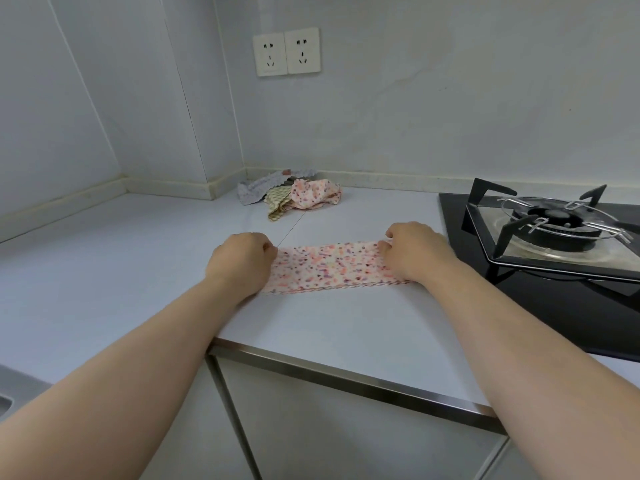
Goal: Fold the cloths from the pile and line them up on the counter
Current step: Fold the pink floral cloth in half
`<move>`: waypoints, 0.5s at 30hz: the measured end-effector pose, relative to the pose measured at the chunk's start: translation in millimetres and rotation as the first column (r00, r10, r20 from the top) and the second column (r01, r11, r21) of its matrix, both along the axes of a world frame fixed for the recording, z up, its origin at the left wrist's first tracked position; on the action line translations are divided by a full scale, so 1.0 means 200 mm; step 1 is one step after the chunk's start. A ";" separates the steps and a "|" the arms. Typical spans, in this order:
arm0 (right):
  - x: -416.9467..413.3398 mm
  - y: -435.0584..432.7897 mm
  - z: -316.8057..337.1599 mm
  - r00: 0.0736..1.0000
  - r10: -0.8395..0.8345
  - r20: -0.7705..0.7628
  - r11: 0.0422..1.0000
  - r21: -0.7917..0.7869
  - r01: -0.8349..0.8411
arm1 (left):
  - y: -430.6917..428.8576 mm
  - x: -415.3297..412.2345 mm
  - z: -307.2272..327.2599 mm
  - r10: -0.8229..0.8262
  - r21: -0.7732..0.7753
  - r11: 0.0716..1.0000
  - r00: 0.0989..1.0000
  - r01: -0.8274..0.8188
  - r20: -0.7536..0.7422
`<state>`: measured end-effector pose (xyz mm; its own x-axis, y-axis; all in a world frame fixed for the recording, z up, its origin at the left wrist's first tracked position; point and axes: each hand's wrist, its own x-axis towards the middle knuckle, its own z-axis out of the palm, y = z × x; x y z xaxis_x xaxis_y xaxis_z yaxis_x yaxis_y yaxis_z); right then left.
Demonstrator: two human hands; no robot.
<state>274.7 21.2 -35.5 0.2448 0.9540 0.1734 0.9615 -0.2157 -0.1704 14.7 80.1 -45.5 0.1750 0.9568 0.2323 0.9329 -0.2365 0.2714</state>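
A pink cloth with coloured speckles (329,266) lies folded into a long strip on the white counter (104,271). My left hand (240,259) pinches its left end with curled fingers. Its right end is pinched by my right hand (414,251) in the same way. Behind, near the wall corner, sits the pile of cloths (291,194): a grey one, a yellow-green checked one and another pink speckled one, all crumpled together.
A black gas hob (554,237) with a metal pan support stands close to my right hand. A double wall socket (286,51) is above the pile. The counter's metal front edge (346,375) runs below my forearms. A sink corner (7,400) shows at far left.
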 end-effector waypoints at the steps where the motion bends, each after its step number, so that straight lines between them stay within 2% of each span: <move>1: 0.00 0.00 0.00 1.000 0.002 -0.009 1.000 -0.030 -0.002 | 0.02 -0.01 -0.01 -0.016 -0.017 1.000 1.000 0.016 0.003; 4: -0.01 0.00 0.01 0.997 -0.011 -0.078 0.991 -0.134 0.000 | 0.02 -0.01 0.00 -0.039 -0.085 0.996 0.998 0.035 -0.046; 9: -0.01 -0.01 0.03 0.984 0.009 -0.179 0.993 -0.117 -0.030 | 0.00 0.01 0.02 -0.012 -0.134 0.991 1.000 0.016 0.028; 13: -0.01 -0.03 0.05 0.925 0.037 -0.379 0.991 -0.106 -0.083 | -0.02 0.03 0.03 -0.042 -0.122 0.991 0.996 0.051 0.078; 15: -0.01 -0.04 0.06 0.905 0.029 -0.425 0.992 -0.102 -0.079 | -0.02 0.02 0.03 -0.056 -0.126 0.989 0.989 0.073 0.137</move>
<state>271.9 13.2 -23.0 0.2184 0.9748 -0.0456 0.8154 -0.2080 -0.5402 19.6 75.3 -40.1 0.2132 0.9680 0.1321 0.8704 -0.2496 0.4243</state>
